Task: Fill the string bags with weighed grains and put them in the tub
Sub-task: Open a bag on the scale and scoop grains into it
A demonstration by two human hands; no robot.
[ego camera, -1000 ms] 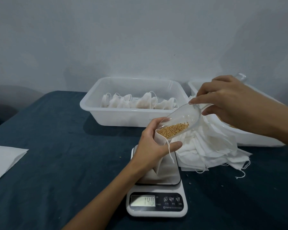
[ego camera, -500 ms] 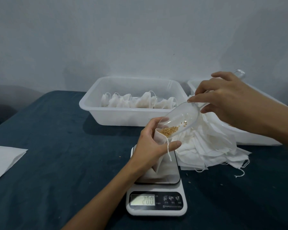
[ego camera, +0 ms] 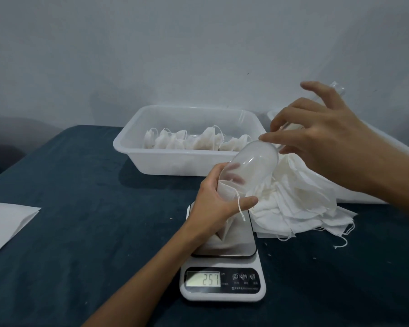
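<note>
Grain has left the scoop [ego camera: 253, 161], now empty and tipped at centre frame in the right hand [ego camera: 316, 138]; the left hand [ego camera: 213, 204] grips the string bag [ego camera: 224, 192] on the scale [ego camera: 222, 274], whose reading has climbed.

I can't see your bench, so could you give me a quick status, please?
Left hand grips bag on scale. Right hand tips scoop into it. Nothing blocking tub.

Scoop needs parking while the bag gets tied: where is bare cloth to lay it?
Bare blue cloth lies between the paper sheet and the scale, and in front of the tub on its left. Right of the scale is crowded: the empty-bag pile sprawls there against a second tub.
</note>
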